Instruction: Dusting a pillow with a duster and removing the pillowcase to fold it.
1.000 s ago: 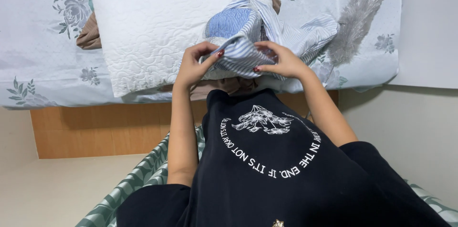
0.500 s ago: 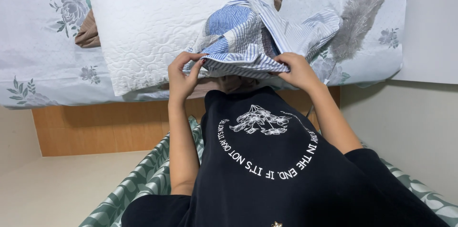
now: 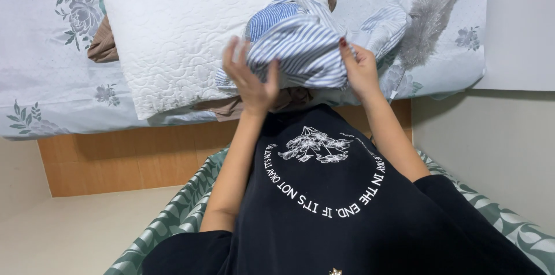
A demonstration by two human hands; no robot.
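Since half a second ago: bunching the blue-and-white striped cloth (image 3: 300, 43) more tightly and lifting it higher over the bed edge. Left hand (image 3: 250, 75), at 9 o'clock of the bundle, now partly opening, fingers spread and loosely curled, touching the fabric's lower left fold without a firm hold. Right hand (image 3: 359, 69), at 3 o'clock, gripping the cloth's right side, fingers closed into the folds. Cloth hanging at 3 o'clock of the white quilted pillow (image 3: 191, 26), overlapping its right edge. Lying beneath: floral bedsheet (image 3: 52, 72), with brown fabric (image 3: 104, 49) showing from under the pillow.
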